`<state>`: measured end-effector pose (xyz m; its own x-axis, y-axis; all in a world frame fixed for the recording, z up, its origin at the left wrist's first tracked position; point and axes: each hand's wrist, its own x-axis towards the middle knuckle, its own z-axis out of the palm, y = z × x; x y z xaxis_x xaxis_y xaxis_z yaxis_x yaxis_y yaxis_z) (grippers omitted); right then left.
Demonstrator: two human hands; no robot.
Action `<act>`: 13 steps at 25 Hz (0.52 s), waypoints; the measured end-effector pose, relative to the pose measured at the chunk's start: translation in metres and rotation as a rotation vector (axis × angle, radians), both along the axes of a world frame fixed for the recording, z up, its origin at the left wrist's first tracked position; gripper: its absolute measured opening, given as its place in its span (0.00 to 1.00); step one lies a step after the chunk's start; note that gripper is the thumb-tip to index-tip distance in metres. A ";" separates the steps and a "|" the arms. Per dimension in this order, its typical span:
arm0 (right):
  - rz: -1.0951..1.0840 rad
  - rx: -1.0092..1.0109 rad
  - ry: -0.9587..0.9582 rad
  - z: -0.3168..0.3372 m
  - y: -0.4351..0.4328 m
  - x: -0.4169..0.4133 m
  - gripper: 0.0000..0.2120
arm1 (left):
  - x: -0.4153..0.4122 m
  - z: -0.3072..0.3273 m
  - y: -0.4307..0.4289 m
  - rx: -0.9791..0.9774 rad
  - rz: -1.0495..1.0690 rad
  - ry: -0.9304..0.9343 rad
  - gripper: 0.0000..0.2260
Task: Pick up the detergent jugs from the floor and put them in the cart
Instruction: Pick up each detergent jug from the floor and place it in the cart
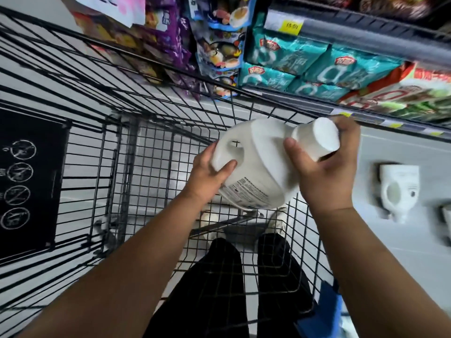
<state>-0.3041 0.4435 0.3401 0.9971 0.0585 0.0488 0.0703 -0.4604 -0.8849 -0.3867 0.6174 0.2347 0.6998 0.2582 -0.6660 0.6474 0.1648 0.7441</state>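
I hold a white detergent jug point(258, 164) tilted on its side above the black wire cart point(156, 167), near the cart's right wall. My left hand point(207, 174) grips the jug at its handle, thumb over the handle bar. My right hand point(327, 172) wraps around the neck under the white cap point(325, 137). A second white jug point(399, 191) lies on the grey floor to the right of the cart. The edge of another pale object point(447, 215) shows at the right frame border.
Store shelves point(341, 32) with teal, red and purple packets run along the top right, close to the cart's far side. A black sign panel point(26, 181) hangs on the cart's left end. My legs in dark trousers point(244, 276) show through the cart's mesh.
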 end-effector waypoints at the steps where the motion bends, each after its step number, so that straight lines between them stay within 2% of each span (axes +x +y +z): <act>1: 0.007 0.005 0.007 -0.001 0.002 0.002 0.27 | 0.001 0.004 0.004 -0.023 -0.045 -0.035 0.33; 3: 0.011 0.013 0.033 -0.003 0.003 0.004 0.30 | 0.005 0.007 0.013 -0.059 -0.158 -0.074 0.40; 8: 0.066 -0.006 0.057 -0.012 -0.011 0.004 0.38 | 0.013 0.008 0.013 0.112 -0.311 -0.063 0.54; 11: 0.187 -0.081 0.209 -0.018 -0.026 -0.002 0.52 | 0.017 0.006 0.012 0.144 -0.366 -0.052 0.55; 13: 0.231 -0.087 0.313 -0.016 -0.030 -0.009 0.54 | 0.017 0.002 0.011 0.162 -0.380 -0.068 0.55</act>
